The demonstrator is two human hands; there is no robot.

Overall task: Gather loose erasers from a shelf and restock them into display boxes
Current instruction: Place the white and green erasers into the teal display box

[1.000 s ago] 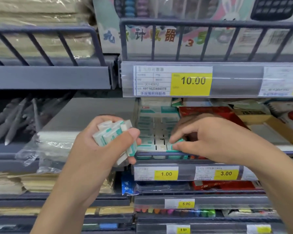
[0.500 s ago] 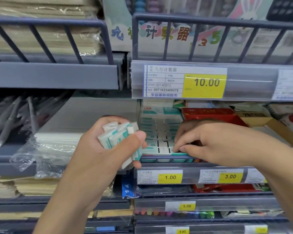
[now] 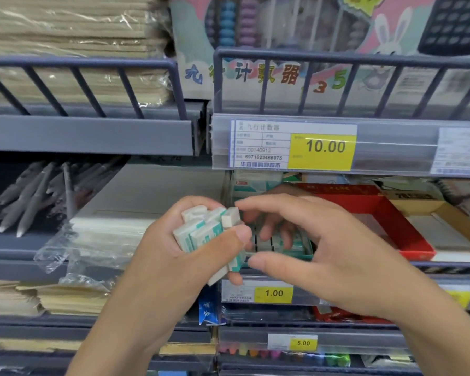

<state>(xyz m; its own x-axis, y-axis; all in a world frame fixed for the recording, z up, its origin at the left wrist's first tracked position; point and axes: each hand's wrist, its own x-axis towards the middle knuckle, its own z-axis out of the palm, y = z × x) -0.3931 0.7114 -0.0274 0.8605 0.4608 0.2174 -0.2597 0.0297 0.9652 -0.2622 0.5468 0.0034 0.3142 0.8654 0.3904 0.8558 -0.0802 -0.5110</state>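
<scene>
The left hand [image 3: 174, 253] is gripping a bunch of white-and-teal erasers [image 3: 201, 230], thumb pressing across them. The right hand [image 3: 318, 251] is hovering beside them, fingers spread, holding nothing, and is blocking most of the teal display box [image 3: 282, 244]. A red box [image 3: 391, 213] is sitting just right; a 1.00 price tag [image 3: 274, 293] is hanging below.

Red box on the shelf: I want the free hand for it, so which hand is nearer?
Right. The right hand hovers just left of the red box; the left hand is farther left, holding erasers.
</scene>
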